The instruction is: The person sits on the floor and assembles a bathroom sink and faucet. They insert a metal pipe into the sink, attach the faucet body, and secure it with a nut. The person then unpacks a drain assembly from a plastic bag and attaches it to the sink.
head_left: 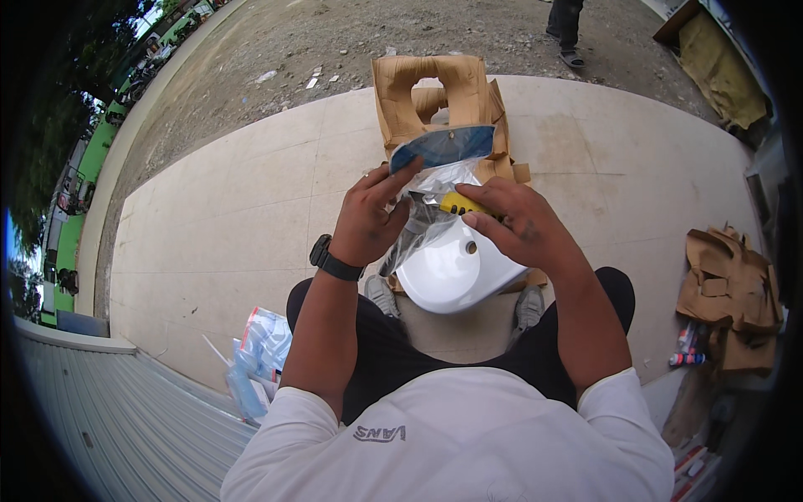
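Observation:
My left hand (368, 217) grips a clear plastic package (403, 248) with a blue header card (452, 145) at its top. A dark or metallic item shows through the plastic, but I cannot make out its kind. In my right hand (525, 219) is a yellow utility knife (458, 203), its blade end pointing left against the plastic. Just below both hands, a white ceramic washbasin (439, 284) with a round hole sits between my shoes. Part of the basin is hidden by the package and my right hand.
Beyond the basin stands brown cardboard packaging (393, 100) with a cut-out. Torn cardboard (726, 280) lies far right, beside small bottles or tubes (687, 359). Plastic bags (261, 351) lie at my left. A person's legs (566, 29) show on the gravel (335, 42) past the pale slab (226, 209).

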A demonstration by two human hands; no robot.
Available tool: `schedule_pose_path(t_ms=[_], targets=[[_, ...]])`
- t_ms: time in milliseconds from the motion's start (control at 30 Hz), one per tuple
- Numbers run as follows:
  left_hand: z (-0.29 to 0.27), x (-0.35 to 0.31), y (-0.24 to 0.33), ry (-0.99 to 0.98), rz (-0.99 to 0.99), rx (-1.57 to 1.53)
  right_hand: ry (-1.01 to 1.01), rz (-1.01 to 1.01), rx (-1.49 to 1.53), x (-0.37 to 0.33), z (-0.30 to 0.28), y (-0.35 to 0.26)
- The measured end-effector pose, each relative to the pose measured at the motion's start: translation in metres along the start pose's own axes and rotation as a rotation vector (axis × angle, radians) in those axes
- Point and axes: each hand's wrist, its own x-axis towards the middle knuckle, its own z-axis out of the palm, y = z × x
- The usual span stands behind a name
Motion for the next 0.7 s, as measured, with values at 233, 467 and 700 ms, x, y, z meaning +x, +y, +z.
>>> schedule_pose_path(t_ms=[233, 467, 700], targets=[[-0.002, 0.000, 0.003, -0.057, -0.016, -0.036, -0.006, -0.047, 0.016, 0.008, -0.002, -0.001], [-0.003, -0.001, 0.006, -0.098, -0.024, -0.115, -0.023, -0.028, -0.011, 0.013, 0.002, 0.000], [-0.003, -0.002, 0.008, -0.102, -0.028, -0.121, -0.058, 0.070, 0.141, 0.009, 0.000, 0.010]])
